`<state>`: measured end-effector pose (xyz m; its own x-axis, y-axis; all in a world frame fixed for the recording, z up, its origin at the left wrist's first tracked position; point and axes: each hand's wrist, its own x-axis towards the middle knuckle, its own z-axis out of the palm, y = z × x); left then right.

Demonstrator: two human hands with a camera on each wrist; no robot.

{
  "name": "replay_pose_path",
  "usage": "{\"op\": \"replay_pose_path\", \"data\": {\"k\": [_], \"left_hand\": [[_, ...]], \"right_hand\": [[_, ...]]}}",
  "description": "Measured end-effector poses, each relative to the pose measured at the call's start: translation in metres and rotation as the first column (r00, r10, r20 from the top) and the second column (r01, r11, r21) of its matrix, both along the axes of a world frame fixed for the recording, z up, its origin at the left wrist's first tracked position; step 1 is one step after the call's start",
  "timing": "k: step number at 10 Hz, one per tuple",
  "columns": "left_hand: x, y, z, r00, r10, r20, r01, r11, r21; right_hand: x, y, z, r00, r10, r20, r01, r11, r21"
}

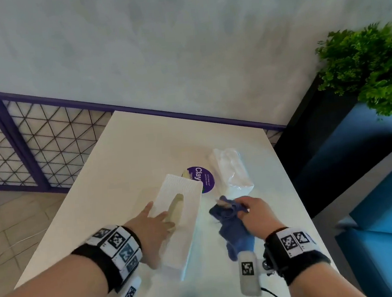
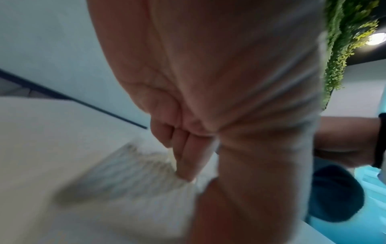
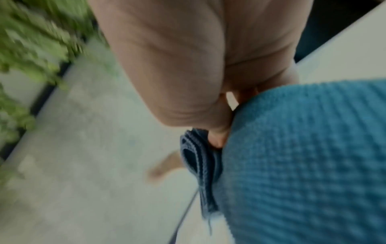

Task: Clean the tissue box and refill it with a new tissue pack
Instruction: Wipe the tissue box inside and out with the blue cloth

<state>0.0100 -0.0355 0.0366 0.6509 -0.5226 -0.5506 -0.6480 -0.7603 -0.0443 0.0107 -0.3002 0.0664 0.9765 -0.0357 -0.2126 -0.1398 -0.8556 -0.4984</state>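
Note:
A white tissue box (image 1: pixel 182 193) with an oval slot lies at the middle of the white table (image 1: pixel 130 155). My left hand (image 1: pixel 157 216) rests flat on its top, fingers straight beside the slot; in the left wrist view the fingertips (image 2: pixel 185 171) press on the box's ribbed top (image 2: pixel 125 178). To the right of the box, my right hand (image 1: pixel 247 209) grips a bunched blue cloth (image 1: pixel 232 226), which hangs just above the table. The right wrist view shows the cloth (image 3: pixel 303 156) pinched under the thumb. A new tissue pack (image 1: pixel 232 171) in clear plastic lies behind the cloth.
A round purple sticker (image 1: pixel 205 180) lies flat between box and pack. A green plant (image 1: pixel 370 67) in a black planter and blue seats (image 1: pixel 374 178) stand to the right of the table. A purple mesh railing (image 1: pixel 32 141) runs along the left.

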Motion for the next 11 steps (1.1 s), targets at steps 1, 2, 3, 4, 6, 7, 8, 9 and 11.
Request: {"op": "replay_pose_path", "data": {"k": [1, 2, 3, 4, 6, 7, 8, 9, 11], "left_hand": [[-0.002, 0.013, 0.009, 0.997, 0.077, -0.025, -0.078, 0.997, -0.009], [-0.01, 0.016, 0.004, 0.974, 0.227, -0.015, -0.228, 0.97, -0.089], [-0.012, 0.015, -0.005, 0.922, 0.371, -0.109, -0.384, 0.911, -0.153], [-0.009, 0.014, -0.009, 0.881, 0.432, -0.192, -0.467, 0.859, -0.208], [-0.01, 0.016, -0.014, 0.871, 0.445, -0.208, -0.485, 0.845, -0.226], [-0.011, 0.017, -0.014, 0.879, 0.437, -0.194, -0.473, 0.852, -0.224], [-0.01, 0.017, -0.016, 0.877, 0.44, -0.194, -0.476, 0.849, -0.23], [-0.01, 0.017, -0.021, 0.88, 0.44, -0.177, -0.471, 0.853, -0.223], [-0.008, 0.021, -0.025, 0.871, 0.449, -0.197, -0.489, 0.831, -0.266]], "right_hand": [[0.01, -0.022, 0.012, 0.983, -0.154, 0.095, 0.147, 0.986, 0.076], [0.015, -0.012, 0.024, 0.975, -0.152, 0.159, 0.133, 0.983, 0.127], [0.025, 0.024, 0.033, 0.978, -0.069, 0.196, 0.027, 0.978, 0.208], [0.034, 0.071, 0.014, 0.923, 0.256, 0.286, -0.271, 0.963, 0.013], [0.027, 0.09, -0.045, 0.779, 0.618, -0.105, -0.625, 0.753, -0.205], [0.054, 0.075, -0.034, 0.839, 0.5, -0.214, -0.543, 0.786, -0.294], [0.068, 0.084, -0.028, 0.872, 0.422, -0.246, -0.488, 0.771, -0.409], [0.05, 0.113, -0.036, 0.853, 0.427, -0.3, -0.522, 0.689, -0.503], [0.006, 0.152, -0.051, 0.862, 0.456, -0.223, -0.506, 0.734, -0.453]]}}
